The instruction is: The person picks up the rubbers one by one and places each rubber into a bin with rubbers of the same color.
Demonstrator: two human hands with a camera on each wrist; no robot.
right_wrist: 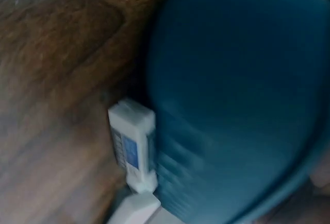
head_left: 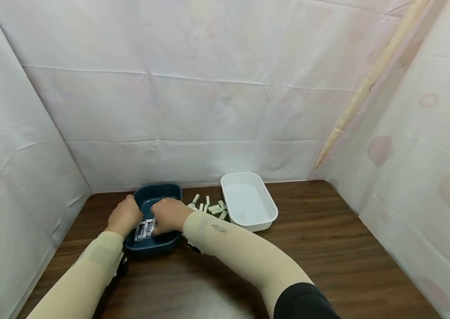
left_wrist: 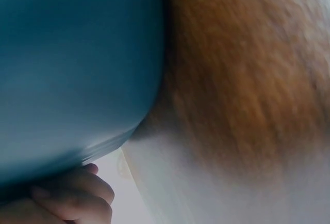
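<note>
A dark blue tray (head_left: 157, 195) sits on the wooden table at the left. Inside it lie small white packs with dark labels (head_left: 143, 230). My left hand (head_left: 124, 216) grips the tray's left rim; its curled fingers (left_wrist: 77, 195) show under the blurred blue wall (left_wrist: 77, 69) in the left wrist view. My right hand (head_left: 170, 215) reaches over the right rim, its fingers curled down onto the packs. The right wrist view shows the tray's outer wall (right_wrist: 232, 95), with a white blue-labelled pack (right_wrist: 132, 149) on the table against it.
A white tray (head_left: 266, 208) stands to the right of the blue one. Several small pale blocks (head_left: 210, 206) lie scattered between them. White sheeting walls close in the table (head_left: 328, 248) at the back, left and right.
</note>
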